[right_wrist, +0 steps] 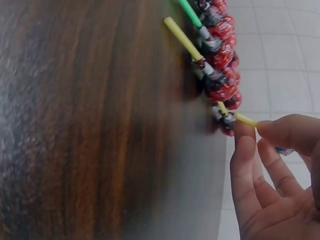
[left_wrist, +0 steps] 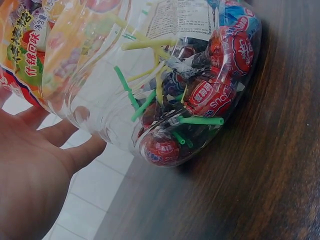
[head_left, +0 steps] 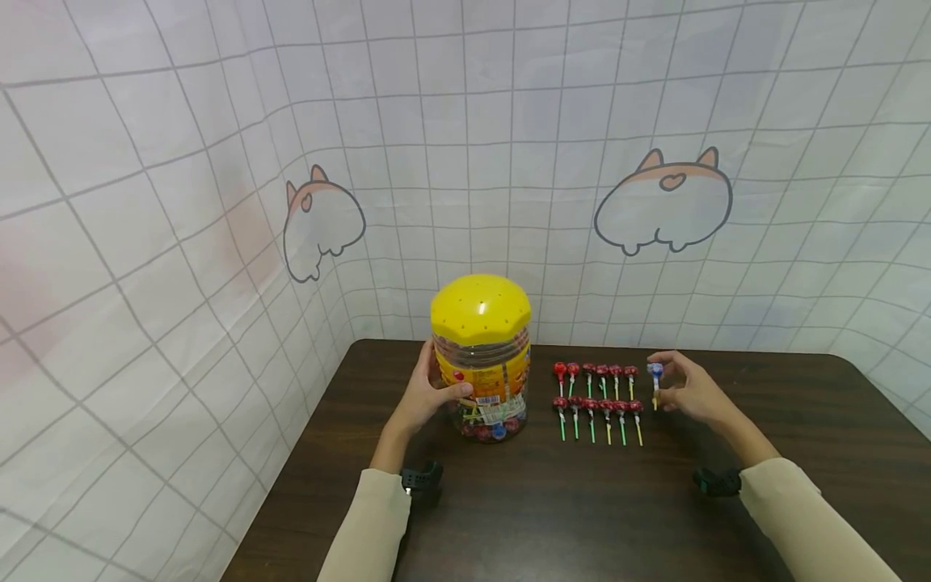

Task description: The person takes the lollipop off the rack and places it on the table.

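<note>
A clear plastic jar [head_left: 490,380] with a yellow lid [head_left: 482,309] stands upright on the table, with wrapped lollipops [left_wrist: 210,97] visible at its bottom. My left hand [head_left: 429,396] holds the jar's left side, thumb across the front and fingers around the far side. Two rows of red-wrapped lollipops [head_left: 590,408] lie on the table right of the jar, their green and yellow sticks toward me. Just right of the back row, my right hand [head_left: 687,388] pinches a blue-wrapped lollipop [head_left: 655,372] by its yellow stick [right_wrist: 246,120]. In the right wrist view, the fingers mostly hide its head.
The dark wooden table [head_left: 553,517] ends at a white gridded curtain [head_left: 494,194] behind the jar and lollipops. More of this curtain hangs along the left side. A black strap [head_left: 716,482] sits at my right wrist, another strap [head_left: 422,478] at my left.
</note>
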The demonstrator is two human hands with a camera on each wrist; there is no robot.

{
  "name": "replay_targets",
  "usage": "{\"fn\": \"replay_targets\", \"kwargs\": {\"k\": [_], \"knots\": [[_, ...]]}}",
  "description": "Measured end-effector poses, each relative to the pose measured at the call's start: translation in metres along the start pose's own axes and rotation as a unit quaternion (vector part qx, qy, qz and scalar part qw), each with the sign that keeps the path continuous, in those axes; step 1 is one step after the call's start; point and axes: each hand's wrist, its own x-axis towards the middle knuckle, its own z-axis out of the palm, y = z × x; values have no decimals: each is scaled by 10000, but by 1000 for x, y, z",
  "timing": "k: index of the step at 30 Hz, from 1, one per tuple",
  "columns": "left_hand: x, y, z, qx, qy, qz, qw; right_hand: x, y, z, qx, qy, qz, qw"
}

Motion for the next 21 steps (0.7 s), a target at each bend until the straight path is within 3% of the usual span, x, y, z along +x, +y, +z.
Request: {"fn": "replay_targets", "kwargs": {"k": [21], "knots": [[0, 1, 1, -61, 35, -83, 9999, 2, 16, 4, -165, -301, 150, 9993]]}}
